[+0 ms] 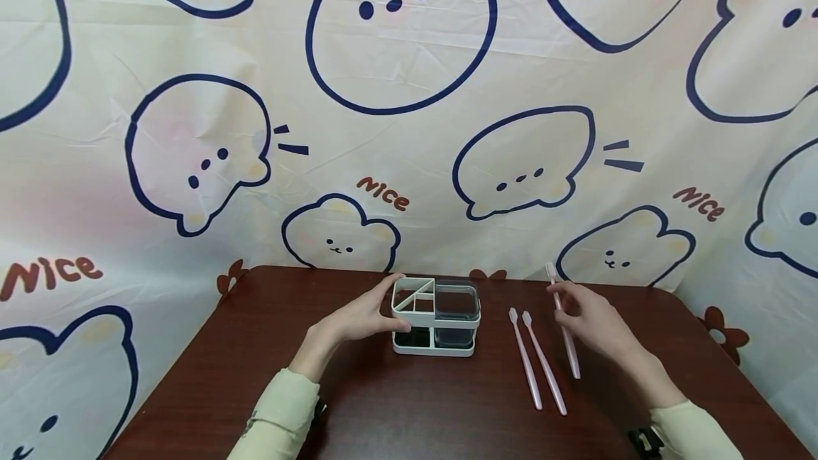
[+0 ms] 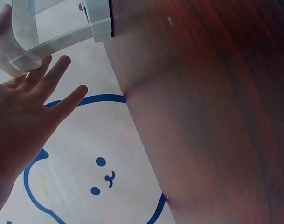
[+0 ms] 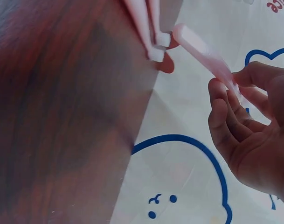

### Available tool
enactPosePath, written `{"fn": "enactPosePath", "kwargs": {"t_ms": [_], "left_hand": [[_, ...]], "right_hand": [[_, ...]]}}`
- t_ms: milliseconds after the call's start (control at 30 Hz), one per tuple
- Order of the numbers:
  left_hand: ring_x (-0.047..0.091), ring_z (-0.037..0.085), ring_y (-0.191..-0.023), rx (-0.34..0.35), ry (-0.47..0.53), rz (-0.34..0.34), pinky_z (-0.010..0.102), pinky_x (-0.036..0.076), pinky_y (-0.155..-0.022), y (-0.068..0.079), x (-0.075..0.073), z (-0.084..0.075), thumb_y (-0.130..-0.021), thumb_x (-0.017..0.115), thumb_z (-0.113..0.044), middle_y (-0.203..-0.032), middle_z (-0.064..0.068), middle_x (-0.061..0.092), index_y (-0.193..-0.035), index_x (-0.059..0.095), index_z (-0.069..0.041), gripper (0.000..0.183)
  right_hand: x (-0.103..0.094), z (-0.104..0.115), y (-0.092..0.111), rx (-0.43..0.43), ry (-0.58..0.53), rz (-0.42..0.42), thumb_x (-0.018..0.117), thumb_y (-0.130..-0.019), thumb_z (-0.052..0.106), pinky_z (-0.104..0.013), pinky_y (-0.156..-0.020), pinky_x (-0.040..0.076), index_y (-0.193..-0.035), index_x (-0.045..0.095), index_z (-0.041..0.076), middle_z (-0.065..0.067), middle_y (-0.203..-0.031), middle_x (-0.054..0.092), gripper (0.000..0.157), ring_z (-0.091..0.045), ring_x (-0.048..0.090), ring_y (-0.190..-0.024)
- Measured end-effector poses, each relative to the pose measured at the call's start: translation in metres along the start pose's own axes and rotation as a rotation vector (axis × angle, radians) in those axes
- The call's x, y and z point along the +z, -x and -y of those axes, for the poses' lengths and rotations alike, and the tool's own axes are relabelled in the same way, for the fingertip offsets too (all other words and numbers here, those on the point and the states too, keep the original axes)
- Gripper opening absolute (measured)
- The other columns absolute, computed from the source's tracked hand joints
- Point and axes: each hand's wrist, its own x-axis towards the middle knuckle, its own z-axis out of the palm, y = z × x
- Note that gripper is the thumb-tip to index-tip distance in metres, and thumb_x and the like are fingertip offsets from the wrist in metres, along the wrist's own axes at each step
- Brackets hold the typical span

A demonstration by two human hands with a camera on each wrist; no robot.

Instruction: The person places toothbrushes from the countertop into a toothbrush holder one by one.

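Note:
A white toothbrush holder [image 1: 415, 319] with divided slots on top and a clear cup [image 1: 456, 300] in its right half stands at the middle of the table. My left hand [image 1: 358, 318] grips its left side, thumb at the front and fingers toward the back; the left wrist view shows the holder's frame [image 2: 62, 41] by the fingers. My right hand [image 1: 594, 318] pinches a pink toothbrush [image 1: 569, 350], its bristle head up and its handle end down. In the right wrist view the toothbrush handle [image 3: 197, 44] sticks out from between thumb and fingers.
Two more pink toothbrushes, a left one [image 1: 527, 364] and a right one [image 1: 546, 368], lie side by side between the holder and my right hand. The dark wooden table [image 1: 383, 410] ends at a wall cloth [image 1: 422, 148] printed with cartoon bears.

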Motion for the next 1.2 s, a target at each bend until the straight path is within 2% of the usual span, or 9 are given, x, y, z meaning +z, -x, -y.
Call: {"fn": "enactPosePath", "kwargs": {"t_ms": [100, 267, 533, 767, 967, 1200], "left_hand": [[0.033, 0.029, -0.146, -0.002, -0.002, -0.002, 0.062, 0.028, -0.116, 0.000, 0.000, 0.000, -0.083, 0.078, -0.042, -0.164, 0.008, 0.025, -0.159, 0.019, -0.023, 0.098], [0.028, 0.027, -0.149, -0.007, -0.001, 0.004, 0.061, 0.026, -0.117, 0.000, 0.000, 0.000, -0.083, 0.078, -0.045, -0.165, 0.004, 0.022, -0.159, 0.018, -0.027, 0.098], [0.026, 0.027, -0.150, -0.003, 0.002, 0.010, 0.061, 0.025, -0.118, 0.000, 0.000, 0.000, -0.084, 0.077, -0.045, -0.165, 0.004, 0.019, -0.159, 0.016, -0.028, 0.098], [0.026, 0.028, -0.150, -0.007, 0.010, 0.011, 0.061, 0.025, -0.118, 0.001, 0.000, 0.001, -0.083, 0.077, -0.047, -0.166, 0.003, 0.018, -0.159, 0.016, -0.028, 0.099], [0.026, 0.029, -0.150, -0.003, 0.013, 0.010, 0.062, 0.025, -0.117, 0.001, 0.001, 0.001, -0.083, 0.077, -0.046, -0.165, 0.004, 0.019, -0.159, 0.016, -0.028, 0.099], [0.027, 0.030, -0.149, 0.005, 0.021, 0.008, 0.063, 0.025, -0.117, 0.001, 0.001, 0.001, -0.083, 0.077, -0.045, -0.165, 0.004, 0.019, -0.159, 0.016, -0.028, 0.099]], "right_hand": [[-0.002, 0.007, -0.002, -0.019, -0.001, -0.033, 0.065, -0.092, 0.010, -0.025, -0.055, 0.046, -0.131, 0.057, 0.008, -0.006, -0.092, 0.061, 0.039, -0.016, 0.053, -0.072], [-0.006, 0.020, -0.007, -0.066, 0.013, -0.086, 0.065, -0.092, 0.011, -0.024, -0.055, 0.046, -0.130, 0.057, 0.009, -0.006, -0.092, 0.063, 0.039, -0.016, 0.054, -0.071], [-0.011, 0.044, -0.014, -0.143, -0.001, -0.120, 0.066, -0.090, 0.006, -0.025, -0.060, 0.049, -0.129, 0.058, 0.010, -0.005, -0.090, 0.064, 0.040, -0.015, 0.059, -0.074], [-0.012, 0.065, -0.019, -0.179, -0.014, -0.158, 0.067, -0.090, 0.006, -0.024, -0.053, 0.048, -0.129, 0.056, 0.013, -0.006, -0.093, 0.064, 0.041, -0.012, 0.059, -0.065], [-0.013, 0.082, -0.025, -0.196, -0.072, -0.184, 0.067, -0.090, 0.004, -0.030, -0.063, 0.059, -0.131, 0.055, 0.013, -0.009, -0.099, 0.064, 0.043, -0.016, 0.069, -0.074], [-0.012, 0.102, -0.029, -0.252, -0.072, -0.206, 0.068, -0.090, 0.006, -0.028, -0.061, 0.059, -0.131, 0.054, 0.014, -0.008, -0.101, 0.063, 0.044, -0.016, 0.070, -0.073]]}}
